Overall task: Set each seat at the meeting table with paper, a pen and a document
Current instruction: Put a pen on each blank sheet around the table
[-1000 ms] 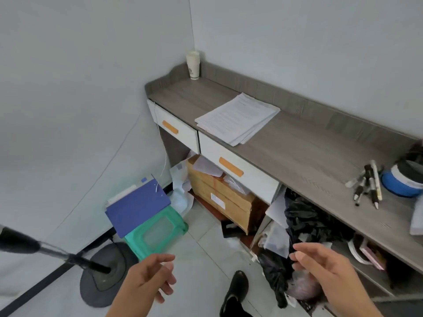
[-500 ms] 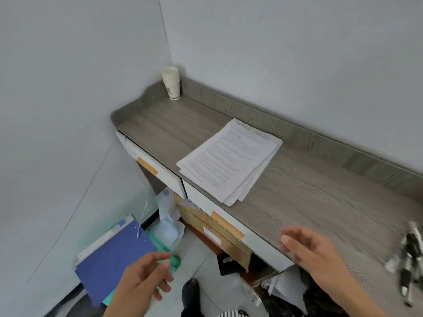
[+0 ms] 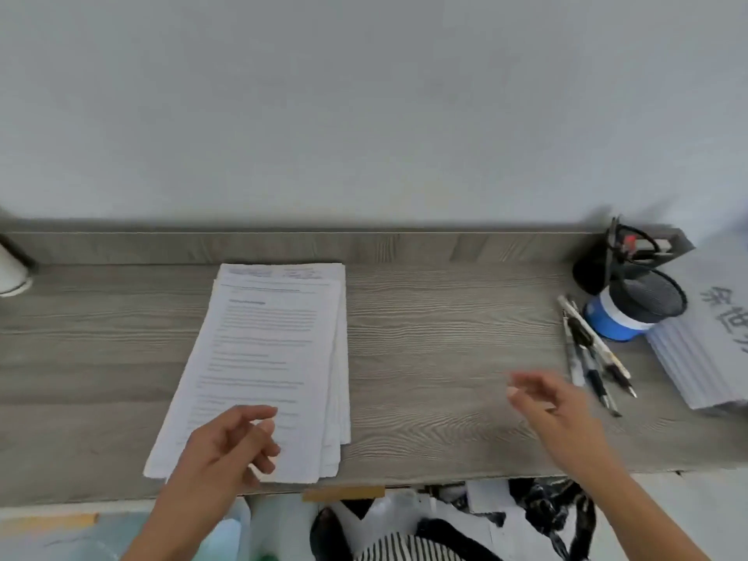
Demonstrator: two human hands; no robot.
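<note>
several printed sheets make up the stack of documents (image 3: pixel 267 358), which lies flat on the grey wood-grain counter (image 3: pixel 437 358), left of middle, its sheets fanned a little so that their edges step out along the right side and the near end. it looks light and limp: thin paper that would sag if lifted by one corner, slide sheet over sheet, and crease under a hard pinch. the stepped near-right corner seems the best place to take hold, thumb on top and fingers slipped beneath, either to peel off one sheet or to square the lot and lift it with support from below. the left hand (image 3: pixel 226 447) hangs over the stack's near end, fingers loosely curled and holding nothing; whether it touches the paper cannot be told. the right hand (image 3: pixel 554 406), blurred, is spread and empty above bare counter, just beside a few pens (image 3: pixel 591 350) lying loose and roughly parallel. these look stiff, smooth and apt to roll, so a pinch at mid-barrel should serve. past the pens stand a blue tub (image 3: pixel 611 321) and a black mesh pen holder (image 3: pixel 647 297), with a pile of white sheets (image 3: pixel 704 358) at the right edge. a white paper cup (image 3: pixel 12 273) shows at the far left, against the wall.
</note>
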